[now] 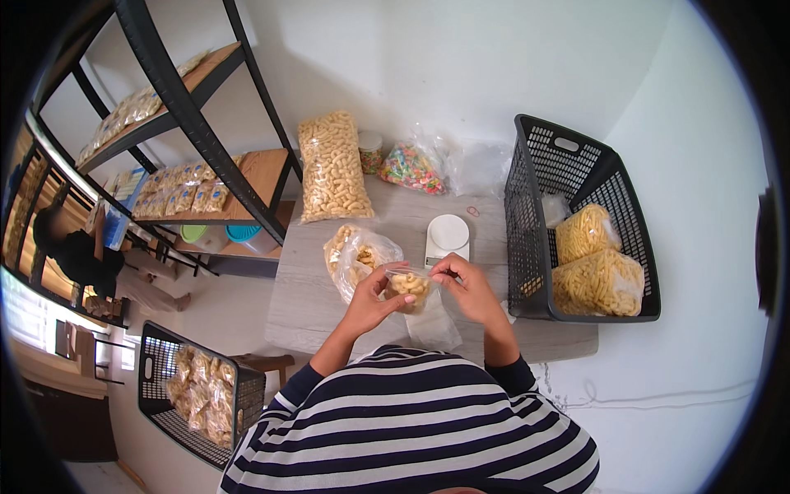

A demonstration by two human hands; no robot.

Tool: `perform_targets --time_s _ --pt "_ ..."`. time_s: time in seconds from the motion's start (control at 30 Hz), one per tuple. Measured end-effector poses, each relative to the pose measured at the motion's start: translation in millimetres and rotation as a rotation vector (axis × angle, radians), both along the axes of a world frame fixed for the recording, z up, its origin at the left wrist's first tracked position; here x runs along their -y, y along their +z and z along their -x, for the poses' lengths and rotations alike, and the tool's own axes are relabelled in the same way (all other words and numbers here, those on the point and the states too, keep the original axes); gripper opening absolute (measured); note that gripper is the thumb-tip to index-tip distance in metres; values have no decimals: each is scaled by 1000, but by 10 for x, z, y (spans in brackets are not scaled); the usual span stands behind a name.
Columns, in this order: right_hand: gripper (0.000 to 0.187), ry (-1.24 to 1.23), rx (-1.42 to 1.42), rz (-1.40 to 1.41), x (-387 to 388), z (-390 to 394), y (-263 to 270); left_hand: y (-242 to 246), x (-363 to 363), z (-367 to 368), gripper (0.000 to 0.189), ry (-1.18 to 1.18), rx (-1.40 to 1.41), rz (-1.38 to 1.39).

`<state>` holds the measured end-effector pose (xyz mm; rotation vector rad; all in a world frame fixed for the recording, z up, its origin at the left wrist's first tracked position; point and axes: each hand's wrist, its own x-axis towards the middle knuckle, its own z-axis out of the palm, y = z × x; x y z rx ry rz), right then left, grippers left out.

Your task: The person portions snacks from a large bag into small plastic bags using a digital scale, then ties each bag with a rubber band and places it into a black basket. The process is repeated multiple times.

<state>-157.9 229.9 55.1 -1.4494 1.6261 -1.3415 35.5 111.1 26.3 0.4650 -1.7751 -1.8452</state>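
My left hand [374, 301] holds a small clear plastic bag of curved puffed snacks [410, 286] around its side. The fingertips of my right hand [464, 285] pinch the top right corner of that same bag. Just beyond the hands a white kitchen scale [448, 237] lies on the table with nothing on its round plate. Left of the small bag is an opened larger plastic bag [352, 256] with more of the snacks. Flat clear plastic bags [434, 324] lie below the hands, near the table's front edge.
A big snack bag [335, 170], a lidded jar [370, 152] and a bag of colourful sweets [412, 168] stand at the table's back. A black crate [529, 247] holds bags at right; another crate [247, 395] is lower left. Left are shelves [262, 176] and another person [86, 262].
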Motion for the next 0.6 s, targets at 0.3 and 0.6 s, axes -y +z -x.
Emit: perform_targets --time_s 0.3,0.6 --pt "16 -40 -54 -22 -8 -165 0 -120 -41 -40 35 8 155 -213" --pt "15 76 -203 31 42 -177 -98 -289 -43 -116 33 34 270 -161"
